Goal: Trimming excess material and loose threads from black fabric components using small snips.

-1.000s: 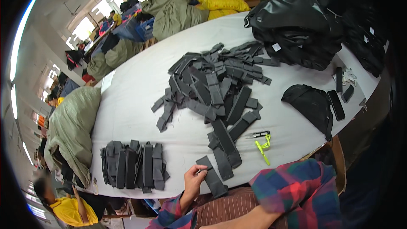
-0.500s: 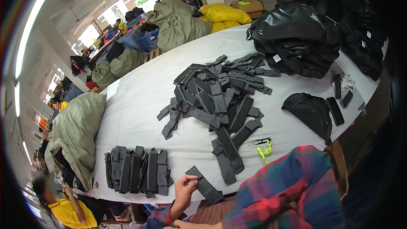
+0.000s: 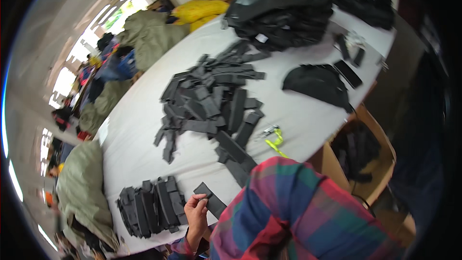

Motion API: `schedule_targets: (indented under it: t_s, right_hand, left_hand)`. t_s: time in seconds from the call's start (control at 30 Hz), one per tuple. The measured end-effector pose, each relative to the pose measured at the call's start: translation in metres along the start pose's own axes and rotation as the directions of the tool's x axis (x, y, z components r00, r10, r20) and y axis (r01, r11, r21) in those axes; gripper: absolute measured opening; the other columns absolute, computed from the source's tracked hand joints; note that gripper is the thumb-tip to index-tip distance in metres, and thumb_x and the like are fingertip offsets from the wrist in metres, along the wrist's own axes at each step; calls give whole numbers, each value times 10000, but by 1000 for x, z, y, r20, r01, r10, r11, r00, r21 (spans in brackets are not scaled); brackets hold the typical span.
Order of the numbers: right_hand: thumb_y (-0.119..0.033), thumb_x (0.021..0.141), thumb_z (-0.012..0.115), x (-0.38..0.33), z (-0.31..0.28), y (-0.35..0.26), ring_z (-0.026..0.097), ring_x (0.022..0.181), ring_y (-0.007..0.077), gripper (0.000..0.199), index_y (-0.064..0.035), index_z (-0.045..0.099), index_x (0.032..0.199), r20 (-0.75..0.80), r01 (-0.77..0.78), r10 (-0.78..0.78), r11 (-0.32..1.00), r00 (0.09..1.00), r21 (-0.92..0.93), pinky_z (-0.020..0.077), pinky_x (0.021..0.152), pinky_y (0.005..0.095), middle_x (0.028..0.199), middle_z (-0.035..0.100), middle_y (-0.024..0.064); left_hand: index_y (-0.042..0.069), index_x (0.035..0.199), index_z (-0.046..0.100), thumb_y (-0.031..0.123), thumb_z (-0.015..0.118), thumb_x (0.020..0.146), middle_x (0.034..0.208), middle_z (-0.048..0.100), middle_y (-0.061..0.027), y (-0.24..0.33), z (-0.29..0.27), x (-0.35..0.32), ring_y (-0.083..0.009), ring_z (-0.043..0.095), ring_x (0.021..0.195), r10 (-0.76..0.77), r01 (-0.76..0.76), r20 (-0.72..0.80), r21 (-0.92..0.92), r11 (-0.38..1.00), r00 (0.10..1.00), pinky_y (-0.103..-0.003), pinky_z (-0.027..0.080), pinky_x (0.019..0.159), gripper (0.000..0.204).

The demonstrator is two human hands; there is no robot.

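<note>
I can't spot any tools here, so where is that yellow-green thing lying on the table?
In the head view, the yellow-green tool lies near the white table's near edge, right of the loose heap of dark strips, just above the plaid sleeve.

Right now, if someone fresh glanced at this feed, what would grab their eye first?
Most likely the big loose heap of dark grey fabric strips sprawled across the middle of the white table. Next, the neater stack of strips at the near left edge, beside the left hand, which pinches a single strip. A plaid sleeve fills the lower foreground, hiding the right hand.
</note>
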State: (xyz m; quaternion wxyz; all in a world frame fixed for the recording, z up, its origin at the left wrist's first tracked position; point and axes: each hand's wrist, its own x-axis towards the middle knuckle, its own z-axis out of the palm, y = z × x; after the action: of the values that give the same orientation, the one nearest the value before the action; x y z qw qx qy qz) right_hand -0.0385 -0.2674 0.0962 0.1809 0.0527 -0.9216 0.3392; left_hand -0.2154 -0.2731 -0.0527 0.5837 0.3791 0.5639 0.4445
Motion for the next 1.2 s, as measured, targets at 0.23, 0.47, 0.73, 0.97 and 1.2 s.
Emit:
schedule_targets:
  t_s: [0.23, 0.47, 0.73, 0.97, 1.2]
  right_hand:
    - [-202, 885, 520, -20, 40, -13, 562, 813, 197, 206, -39, 640, 924, 173, -81, 39, 965, 984, 248, 383, 820, 428, 882, 627, 91]
    - [-137, 776, 674, -165, 28, 124, 637, 798, 229, 163, -62, 683, 921, -865, -586, 435, 779, 249, 223, 500, 736, 330, 858, 653, 108]
    - [-139, 756, 693, -250, 79, 195, 539, 986, 295, 347, -129, 638, 1099, -841, -958, 489, 264, 232, -111, 429, 822, 440, 1010, 569, 94]
    - [-67, 790, 643, -250, 83, 193, 573, 850, 337, 294, -88, 623, 1082, -834, -961, 503, 256, 228, -108, 454, 718, 403, 885, 559, 140]
    - [-47, 753, 697, -157, 102, 115, 490, 786, 109, 321, -79, 604, 1059, -676, -403, 658, 747, 333, 529, 415, 717, 232, 913, 565, -17]
  left_hand:
    - [32, 939, 595, -27, 568, 840, 726, 507, 48, -29, 16, 8, -14, 383, 565, 167, -167, -10, -83, 982, 986, -158, 286, 498, 118]
    - [55, 895, 604, -45, 598, 822, 700, 484, 55, -34, 23, 23, -29, 400, 560, 354, -362, -96, -85, 928, 930, -184, 290, 500, 124]
    - [107, 1059, 459, -81, 561, 830, 959, 613, -22, -76, 41, 2, -42, 536, 718, 191, -228, -139, -337, 914, 972, -148, 356, 479, 314]
    - [55, 1250, 452, -28, 589, 853, 1033, 624, -38, -84, 47, -10, -10, 531, 733, 101, -134, -107, -378, 916, 989, -111, 345, 508, 428]
    - [28, 1174, 454, -26, 570, 867, 1009, 632, -71, -79, 65, -21, -103, 609, 827, 126, -120, 2, -290, 949, 992, -191, 483, 660, 333]
